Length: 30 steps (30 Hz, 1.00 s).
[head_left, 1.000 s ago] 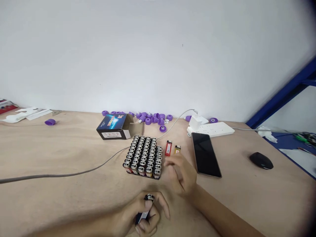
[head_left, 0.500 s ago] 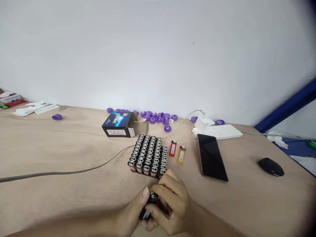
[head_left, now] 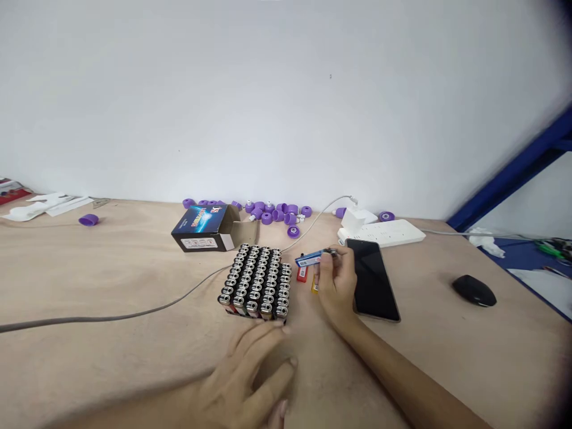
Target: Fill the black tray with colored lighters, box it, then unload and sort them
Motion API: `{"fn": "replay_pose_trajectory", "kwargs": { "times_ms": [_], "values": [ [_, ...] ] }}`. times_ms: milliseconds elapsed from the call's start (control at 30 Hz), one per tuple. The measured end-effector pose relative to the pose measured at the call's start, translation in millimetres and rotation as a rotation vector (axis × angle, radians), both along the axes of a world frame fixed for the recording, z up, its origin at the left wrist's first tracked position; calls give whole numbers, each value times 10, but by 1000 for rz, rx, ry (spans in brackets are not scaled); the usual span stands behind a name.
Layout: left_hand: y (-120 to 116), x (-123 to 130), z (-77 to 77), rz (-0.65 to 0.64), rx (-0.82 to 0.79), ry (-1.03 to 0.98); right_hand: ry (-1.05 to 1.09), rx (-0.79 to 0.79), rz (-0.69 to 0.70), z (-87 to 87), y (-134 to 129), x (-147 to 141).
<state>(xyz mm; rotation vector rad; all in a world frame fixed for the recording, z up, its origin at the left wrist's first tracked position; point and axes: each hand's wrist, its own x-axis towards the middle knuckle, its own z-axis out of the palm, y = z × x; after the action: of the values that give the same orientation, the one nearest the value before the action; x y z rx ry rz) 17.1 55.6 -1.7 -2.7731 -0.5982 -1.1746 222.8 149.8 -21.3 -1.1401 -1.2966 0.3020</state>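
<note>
A blue disposable lighter (head_left: 313, 258) is pinched between the fingers (head_left: 322, 271) of the right hand (head_left: 337, 285), with its metal head at the fingertips and its body held roughly level. Beneath it, a red lighter (head_left: 302, 273) and a partly hidden yellow lighter (head_left: 315, 287) are laid on the bench (head_left: 111, 268). The left hand (head_left: 250, 372) is held open, fingers spread, just beside a packed block of upright lighters (head_left: 254, 280). A smartphone (head_left: 373, 280) is placed just right of the right hand. Farther off, a power strip (head_left: 379, 233), an opened printed box (head_left: 203, 228), scattered purple caps (head_left: 277, 214) and a black mouse (head_left: 473, 291) are seen.
</note>
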Motion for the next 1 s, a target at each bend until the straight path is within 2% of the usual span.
{"fn": "replay_pose_trajectory", "kwargs": {
  "times_ms": [100, 233, 433, 1000],
  "values": [
    [54, 30, 35, 157, 98, 114, -72, -74, 32, 16, 5, -32],
    [112, 78, 40, 245, 26, 271, -160, -124, 95, 2, 19, -73],
    [111, 95, 11, 257, 28, 247, -270, -133, 155, -31, 56, -56],
    [113, 113, -17, 268, 29, 213, -659, -151, 282, 36, 136, 27]
  ]
}}
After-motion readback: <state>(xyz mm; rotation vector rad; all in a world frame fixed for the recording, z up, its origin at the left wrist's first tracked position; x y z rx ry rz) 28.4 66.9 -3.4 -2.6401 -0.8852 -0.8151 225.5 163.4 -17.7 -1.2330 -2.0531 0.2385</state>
